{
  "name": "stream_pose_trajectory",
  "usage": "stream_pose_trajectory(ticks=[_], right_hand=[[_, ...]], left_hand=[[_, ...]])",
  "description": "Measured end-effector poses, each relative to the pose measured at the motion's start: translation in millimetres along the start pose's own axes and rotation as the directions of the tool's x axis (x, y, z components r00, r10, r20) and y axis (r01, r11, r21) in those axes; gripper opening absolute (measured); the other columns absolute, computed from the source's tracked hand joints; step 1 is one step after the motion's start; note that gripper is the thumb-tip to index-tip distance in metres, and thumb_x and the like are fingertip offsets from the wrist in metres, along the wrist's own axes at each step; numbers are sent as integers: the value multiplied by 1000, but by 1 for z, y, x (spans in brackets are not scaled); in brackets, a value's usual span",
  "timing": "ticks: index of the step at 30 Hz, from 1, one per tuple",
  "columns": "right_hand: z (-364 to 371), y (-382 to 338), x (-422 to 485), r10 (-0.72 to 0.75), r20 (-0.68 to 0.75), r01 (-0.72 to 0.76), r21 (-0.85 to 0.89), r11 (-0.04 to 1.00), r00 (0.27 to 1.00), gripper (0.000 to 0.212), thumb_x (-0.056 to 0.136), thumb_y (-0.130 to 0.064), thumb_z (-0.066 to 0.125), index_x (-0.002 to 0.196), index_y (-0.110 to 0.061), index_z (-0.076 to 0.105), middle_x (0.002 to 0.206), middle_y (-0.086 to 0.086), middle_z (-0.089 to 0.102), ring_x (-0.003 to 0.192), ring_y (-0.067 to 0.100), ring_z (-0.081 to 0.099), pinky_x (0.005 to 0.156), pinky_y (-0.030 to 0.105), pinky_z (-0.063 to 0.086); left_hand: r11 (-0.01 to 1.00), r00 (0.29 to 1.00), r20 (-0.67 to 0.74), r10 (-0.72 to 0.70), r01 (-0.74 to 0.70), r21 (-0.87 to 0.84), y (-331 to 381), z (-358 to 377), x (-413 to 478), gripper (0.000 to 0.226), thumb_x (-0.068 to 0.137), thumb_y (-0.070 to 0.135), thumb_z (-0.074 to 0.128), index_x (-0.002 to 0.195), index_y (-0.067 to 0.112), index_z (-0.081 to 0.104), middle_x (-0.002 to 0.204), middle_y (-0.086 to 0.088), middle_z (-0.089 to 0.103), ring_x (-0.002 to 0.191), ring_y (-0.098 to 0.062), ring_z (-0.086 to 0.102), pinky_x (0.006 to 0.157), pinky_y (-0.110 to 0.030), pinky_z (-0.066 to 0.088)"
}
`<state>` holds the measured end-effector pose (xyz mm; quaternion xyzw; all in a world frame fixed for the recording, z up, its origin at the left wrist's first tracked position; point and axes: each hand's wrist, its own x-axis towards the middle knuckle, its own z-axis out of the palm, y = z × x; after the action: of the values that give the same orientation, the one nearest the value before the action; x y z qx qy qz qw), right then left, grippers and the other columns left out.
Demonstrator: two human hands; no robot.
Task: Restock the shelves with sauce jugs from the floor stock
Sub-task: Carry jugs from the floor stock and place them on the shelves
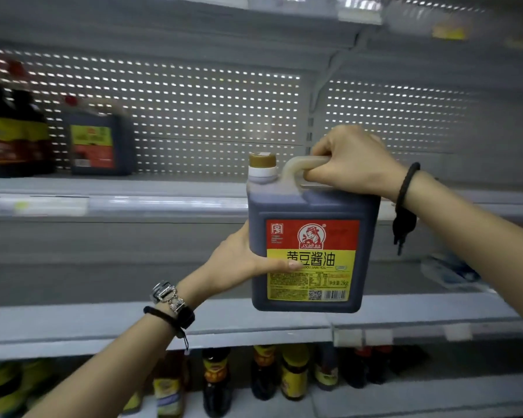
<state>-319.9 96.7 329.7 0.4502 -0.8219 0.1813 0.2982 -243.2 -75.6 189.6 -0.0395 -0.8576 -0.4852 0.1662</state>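
Right grip clasps handle, left grip clasps side, of 黄豆酱油 2kg jug.

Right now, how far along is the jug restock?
Done: one similar jug stands on the upper shelf, left side. In hand: a second jug, right hand gripping its handle, left hand holding its side. Left: setting it down; floor stock is out of view.

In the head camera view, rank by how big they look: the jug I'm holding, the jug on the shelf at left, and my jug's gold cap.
1. held jug, largest, though nearest the camera.
2. shelf jug, smaller in view; it stands farther back, so true size is unsure.
3. gold cap, smallest.
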Motion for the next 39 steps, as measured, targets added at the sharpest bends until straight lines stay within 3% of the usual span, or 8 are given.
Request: stream_pose_trajectory(ticks=[4, 18, 22, 28, 33, 39], right_hand=[[-5, -28, -3, -85, -1, 84, 115, 990, 996, 41, 71, -20, 64, 42, -12, 35, 43, -2, 29, 45, 13, 25, 46, 24, 21], [3, -132, 0, -239, -12, 232, 297, 926, 971, 34, 73, -21, 66, 47, -7, 49, 44, 1, 36, 45, 14, 29, 46, 24, 20], [10, -166, 11, -218, -46, 222, 278, 935, 975, 40, 72, -21, 66, 41, -11, 42, 37, -3, 33, 43, 13, 28, 46, 25, 22], [25, -226, 43, -180, -48, 187, 280, 942, 982, 40, 70, -24, 65, 43, -9, 40, 43, 1, 34, 46, 16, 31, 49, 26, 25], [44, -276, 71, -124, -35, 129, 297, 946, 992, 36, 63, -35, 66, 43, -12, 47, 41, -1, 36, 47, 16, 36, 47, 26, 28], [65, -317, 108, -77, -21, 80, 267, 960, 997, 34, 70, -24, 66, 44, -12, 47, 36, -2, 40, 45, 13, 35, 48, 25, 25]], left_hand=[[997, 994, -91, -65, 69, 46, 14, -18, -41, 79, 50, 67, 81, 118, 36, 58, 109, 15, 70, 103, -9, 67, 95, -42, 50], [971, 951, -266, -155, 196, 136, 33, -82, -153, 74, 55, 60, 82, 119, 35, 56, 111, 15, 69, 103, -6, 66, 95, -41, 51], [972, 955, -259, -142, 184, 147, 28, -115, -172, 72, 56, 57, 82, 119, 33, 57, 111, 15, 70, 103, -7, 66, 96, -42, 50], [973, 968, -230, -104, 148, 180, 13, -185, -190, 72, 56, 59, 81, 119, 35, 57, 111, 15, 69, 104, -7, 66, 97, -42, 49], [973, 976, -204, -80, 121, 196, -4, -245, -202, 63, 62, 51, 82, 119, 32, 59, 110, 13, 70, 102, -6, 67, 96, -41, 50], [980, 978, -201, -53, 89, 178, -22, -298, -205, 63, 63, 48, 82, 119, 30, 60, 110, 12, 70, 102, -8, 67, 95, -40, 51]])
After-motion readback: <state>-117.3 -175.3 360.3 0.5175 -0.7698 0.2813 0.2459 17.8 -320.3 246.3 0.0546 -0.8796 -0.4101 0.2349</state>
